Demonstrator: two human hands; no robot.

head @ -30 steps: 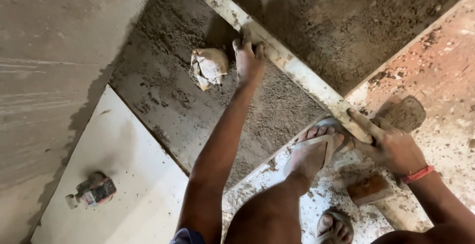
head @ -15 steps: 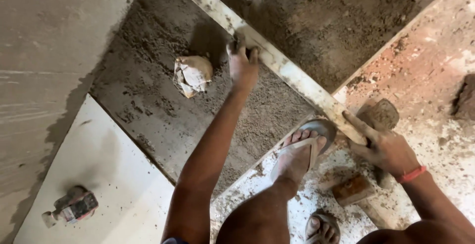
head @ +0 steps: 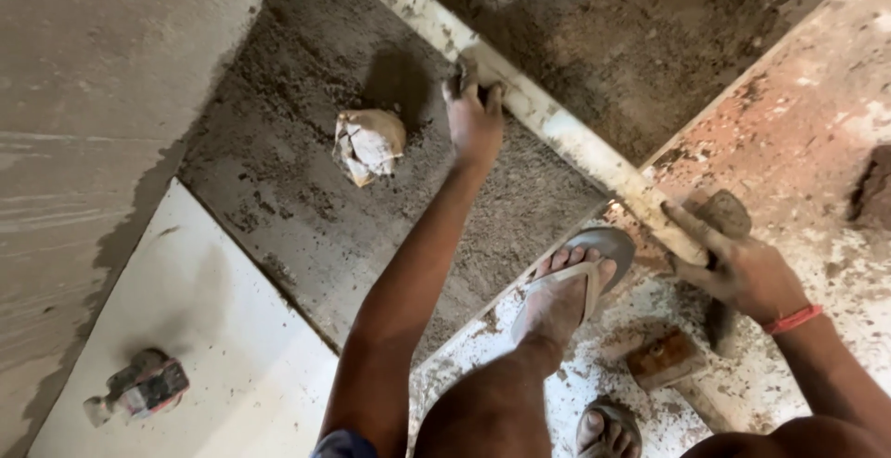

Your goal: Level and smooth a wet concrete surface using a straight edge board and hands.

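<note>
Mortar bed (head: pixel 306 189): my left hand (head: pixel 473 119) and right hand (head: pixel 742 272) clamp straightedge (head: pixel 557 129); I'd drag level, even pressure.

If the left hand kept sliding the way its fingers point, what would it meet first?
The left hand already grips the long pale straightedge; beyond that, only dark wet mortar, as far as visible.

Long pale straightedge (head: pixel 557 129), smeared with mortar, lying diagonally across grey mortar bed (head: pixel 306 170); gripped near middle and at lower right end.
</note>
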